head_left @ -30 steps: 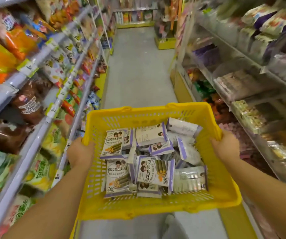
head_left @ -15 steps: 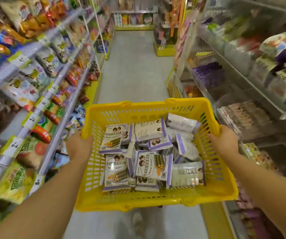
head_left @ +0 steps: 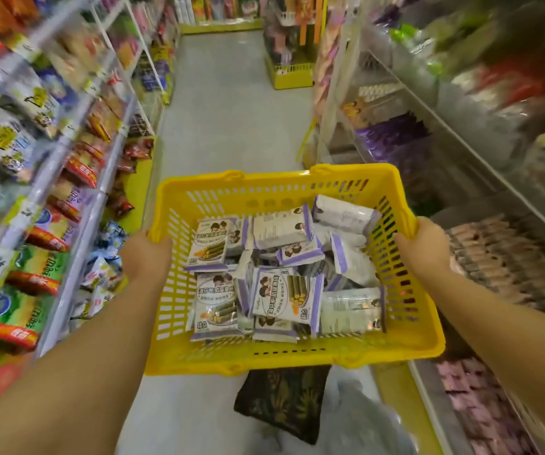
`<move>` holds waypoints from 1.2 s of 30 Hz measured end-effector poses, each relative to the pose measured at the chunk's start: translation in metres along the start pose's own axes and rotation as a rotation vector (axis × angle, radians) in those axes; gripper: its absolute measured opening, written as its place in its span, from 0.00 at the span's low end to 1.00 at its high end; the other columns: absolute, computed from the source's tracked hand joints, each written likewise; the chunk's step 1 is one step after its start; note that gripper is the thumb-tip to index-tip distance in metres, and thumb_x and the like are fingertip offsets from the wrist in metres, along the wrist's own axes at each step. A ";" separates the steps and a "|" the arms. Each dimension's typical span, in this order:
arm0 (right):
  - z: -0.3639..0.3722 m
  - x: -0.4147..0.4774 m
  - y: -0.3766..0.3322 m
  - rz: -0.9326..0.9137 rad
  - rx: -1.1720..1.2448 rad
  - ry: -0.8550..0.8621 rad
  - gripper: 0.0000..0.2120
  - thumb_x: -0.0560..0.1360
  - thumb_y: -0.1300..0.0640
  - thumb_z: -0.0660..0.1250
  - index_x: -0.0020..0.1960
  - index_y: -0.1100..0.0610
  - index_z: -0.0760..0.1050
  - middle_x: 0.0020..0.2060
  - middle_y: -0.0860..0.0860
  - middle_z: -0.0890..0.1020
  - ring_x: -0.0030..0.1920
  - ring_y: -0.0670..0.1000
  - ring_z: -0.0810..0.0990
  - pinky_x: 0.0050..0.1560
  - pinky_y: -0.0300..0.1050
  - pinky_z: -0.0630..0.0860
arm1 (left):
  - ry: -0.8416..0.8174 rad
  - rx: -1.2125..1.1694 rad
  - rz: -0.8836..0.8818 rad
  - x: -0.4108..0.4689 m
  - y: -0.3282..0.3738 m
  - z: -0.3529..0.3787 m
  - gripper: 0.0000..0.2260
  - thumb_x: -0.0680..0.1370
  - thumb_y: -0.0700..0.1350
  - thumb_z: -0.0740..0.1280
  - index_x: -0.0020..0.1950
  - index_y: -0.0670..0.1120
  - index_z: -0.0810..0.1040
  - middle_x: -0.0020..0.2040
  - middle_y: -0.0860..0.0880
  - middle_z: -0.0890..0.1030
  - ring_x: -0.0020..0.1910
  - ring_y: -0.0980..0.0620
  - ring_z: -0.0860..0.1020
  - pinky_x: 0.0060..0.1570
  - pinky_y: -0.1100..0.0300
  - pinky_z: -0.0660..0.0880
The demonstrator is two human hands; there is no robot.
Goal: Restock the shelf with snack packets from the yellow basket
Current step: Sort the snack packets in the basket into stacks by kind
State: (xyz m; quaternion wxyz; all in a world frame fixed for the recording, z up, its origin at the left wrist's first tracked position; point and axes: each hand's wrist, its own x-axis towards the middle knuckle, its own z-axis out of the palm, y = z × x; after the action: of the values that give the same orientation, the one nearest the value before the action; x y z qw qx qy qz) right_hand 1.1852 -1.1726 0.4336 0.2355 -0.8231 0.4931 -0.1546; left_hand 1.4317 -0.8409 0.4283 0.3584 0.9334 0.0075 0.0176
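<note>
Head view: basket between gripping hands.

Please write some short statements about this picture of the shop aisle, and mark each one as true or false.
1. The left hand and the right hand each grip a side rim of the basket. True.
2. The basket is empty. False: many packets lie in it.
3. One hand holds a packet. False: both hands hold only the basket.
4. Stocked shelves stand on both sides of the aisle. True.
</note>
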 end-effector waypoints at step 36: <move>0.340 0.349 -0.022 0.274 -0.053 -0.198 0.14 0.77 0.60 0.65 0.59 0.68 0.70 0.54 0.69 0.78 0.55 0.68 0.77 0.51 0.58 0.73 | -0.055 0.171 -0.189 0.329 0.016 0.366 0.09 0.76 0.44 0.67 0.47 0.38 0.80 0.43 0.34 0.80 0.44 0.35 0.77 0.38 0.53 0.66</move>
State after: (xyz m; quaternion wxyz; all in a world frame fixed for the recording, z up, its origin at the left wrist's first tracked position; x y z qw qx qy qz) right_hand 1.5292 -1.3926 0.1670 0.2802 -0.7652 0.5790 -0.0260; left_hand 1.7743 -1.0892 0.1765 0.2775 0.9558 0.0873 -0.0428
